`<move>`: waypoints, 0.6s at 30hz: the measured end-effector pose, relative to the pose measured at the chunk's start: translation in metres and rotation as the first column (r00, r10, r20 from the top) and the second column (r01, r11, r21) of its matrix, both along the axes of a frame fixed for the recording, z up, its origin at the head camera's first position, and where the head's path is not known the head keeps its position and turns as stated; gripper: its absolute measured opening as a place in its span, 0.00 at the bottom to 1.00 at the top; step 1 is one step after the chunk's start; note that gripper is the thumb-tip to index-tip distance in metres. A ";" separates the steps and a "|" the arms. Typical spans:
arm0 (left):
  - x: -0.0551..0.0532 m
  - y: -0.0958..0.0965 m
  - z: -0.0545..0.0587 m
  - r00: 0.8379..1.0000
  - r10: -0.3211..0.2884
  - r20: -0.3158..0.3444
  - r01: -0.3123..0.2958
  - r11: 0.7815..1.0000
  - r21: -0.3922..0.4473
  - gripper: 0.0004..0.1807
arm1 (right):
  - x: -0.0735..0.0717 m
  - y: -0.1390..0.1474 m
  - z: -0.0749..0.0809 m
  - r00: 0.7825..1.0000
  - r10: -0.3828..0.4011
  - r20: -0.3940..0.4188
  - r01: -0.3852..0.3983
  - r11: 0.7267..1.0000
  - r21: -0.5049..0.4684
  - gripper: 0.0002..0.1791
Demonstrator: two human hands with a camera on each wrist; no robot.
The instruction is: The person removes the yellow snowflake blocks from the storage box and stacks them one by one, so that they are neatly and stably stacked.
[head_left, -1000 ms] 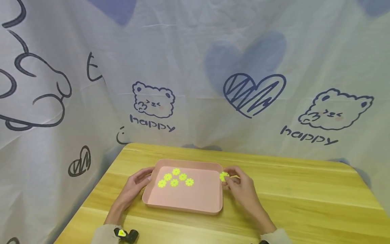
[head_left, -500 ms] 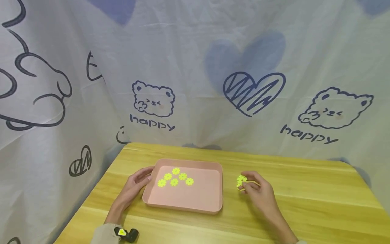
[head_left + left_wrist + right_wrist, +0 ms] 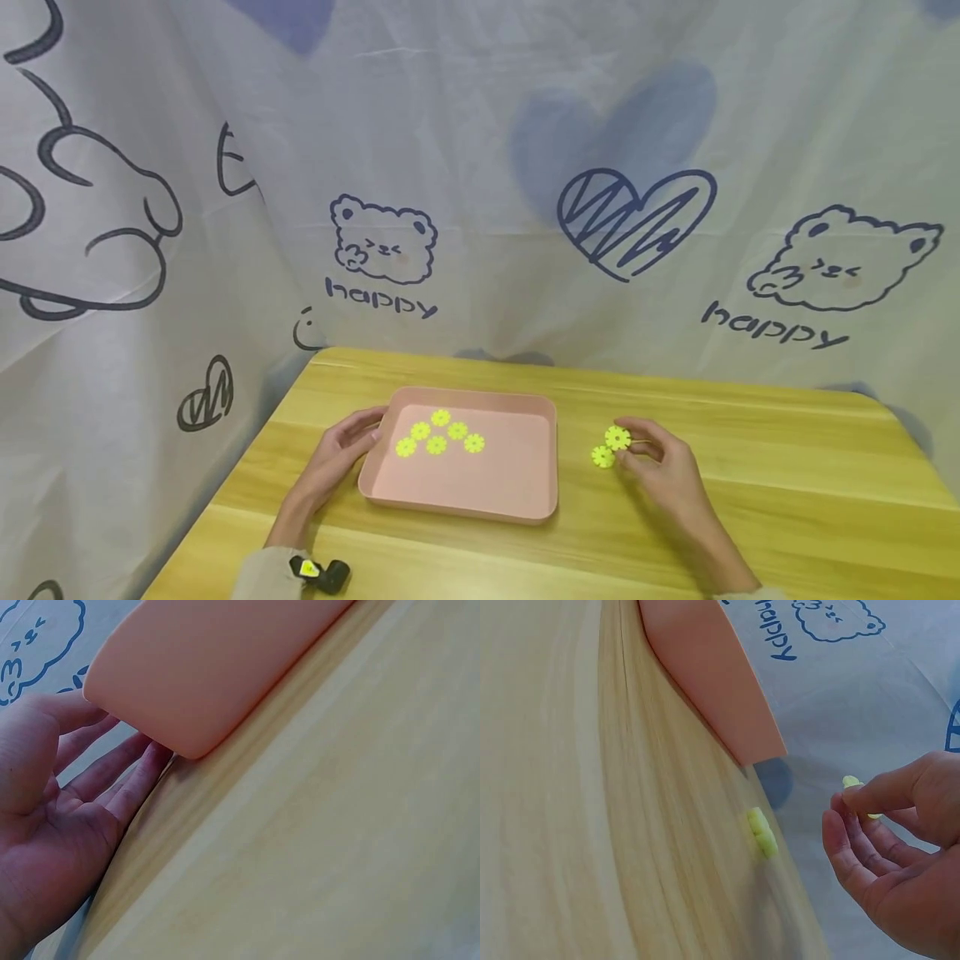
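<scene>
My left hand (image 3: 339,450) rests against the left end of a shallow pink tray (image 3: 457,505), its fingers fairly straight. In the left wrist view, fingertips (image 3: 156,748) touch the outside of the tray's wall. Inside the tray, toward its left, lie several bright yellow notched plastic discs (image 3: 437,446), like flowers. Right of the tray, my right hand (image 3: 663,467) pinches a similar yellow disc (image 3: 617,438) between thumb and fingers. Another disc (image 3: 602,457) is just below and left of it, on the table in the right wrist view.
A wood-grain table (image 3: 480,558) carries the tray. Behind it and along the left hangs a pale cloth (image 3: 487,275) printed with hearts and bears. A small black device (image 3: 322,575) is worn at the left wrist.
From beside the tray's right rim, my right hand has moved right with a disc in its fingers. A second disc now shows separately beside it. The left hand stays at the tray.
</scene>
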State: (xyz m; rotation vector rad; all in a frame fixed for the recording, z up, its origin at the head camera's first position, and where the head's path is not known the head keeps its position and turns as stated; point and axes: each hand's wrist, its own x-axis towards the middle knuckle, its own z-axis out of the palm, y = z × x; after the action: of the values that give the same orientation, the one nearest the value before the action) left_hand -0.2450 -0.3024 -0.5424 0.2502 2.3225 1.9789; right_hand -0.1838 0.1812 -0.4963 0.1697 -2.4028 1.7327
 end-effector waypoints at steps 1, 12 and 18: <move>0.000 0.001 0.001 1.000 -0.001 0.000 0.001 1.000 0.002 0.28 | 0.000 0.001 0.000 1.000 0.002 0.000 -0.002 1.000 0.005 0.24; 0.001 0.001 0.000 1.000 0.002 0.008 -0.002 1.000 0.002 0.28 | -0.003 0.004 -0.008 0.998 -0.044 0.049 0.041 0.997 0.062 0.23; 0.001 0.001 0.001 1.000 0.006 0.008 -0.006 1.000 -0.002 0.28 | -0.006 0.004 -0.014 0.998 -0.063 0.027 0.061 0.996 0.068 0.21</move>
State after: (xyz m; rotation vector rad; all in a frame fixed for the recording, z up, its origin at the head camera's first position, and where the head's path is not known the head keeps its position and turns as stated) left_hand -0.2438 -0.3017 -0.5414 0.2350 2.3236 1.9760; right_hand -0.1903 0.1848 -0.5105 0.0773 -2.4613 1.6403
